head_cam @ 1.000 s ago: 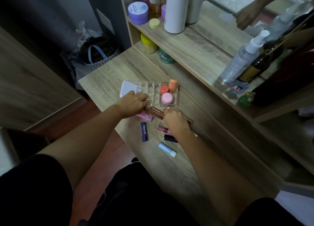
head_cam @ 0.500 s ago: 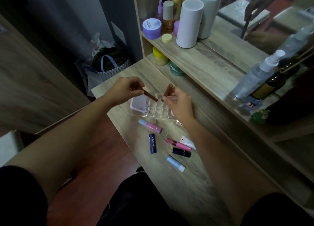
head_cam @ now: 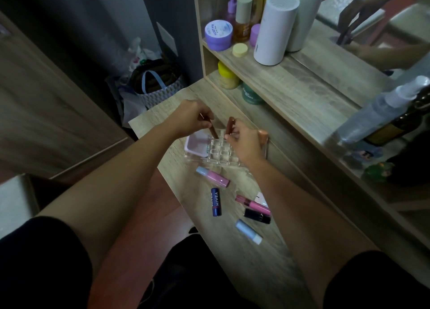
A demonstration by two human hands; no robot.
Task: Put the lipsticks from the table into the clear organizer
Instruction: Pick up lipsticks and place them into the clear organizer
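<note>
The clear organizer (head_cam: 217, 151), a grid of small cells, stands on the wooden table (head_cam: 244, 250). My left hand (head_cam: 190, 118) grips a slim brown lipstick (head_cam: 213, 132) tilted down over the organizer's far cells. My right hand (head_cam: 244, 141) pinches a second brown lipstick (head_cam: 230, 125), held nearly upright beside the first. Several lipsticks lie loose nearer me: a pink tube (head_cam: 213, 176), a dark blue Nivea stick (head_cam: 216, 201), a pink gloss (head_cam: 252, 204), a black tube (head_cam: 257, 216) and a pale blue stick (head_cam: 249, 231).
A pink-white flat case (head_cam: 196, 143) lies against the organizer's left side. A raised shelf (head_cam: 290, 85) holds jars, bottles and a white cylinder (head_cam: 274, 29). A spray bottle (head_cam: 377, 113) stands at right. A bag (head_cam: 158, 87) sits on the floor beyond the table's left edge.
Both hands lifted from the table, each with a brown lipstick, and now hold them over the organizer. The left lipstick has tipped further down toward the cells.
</note>
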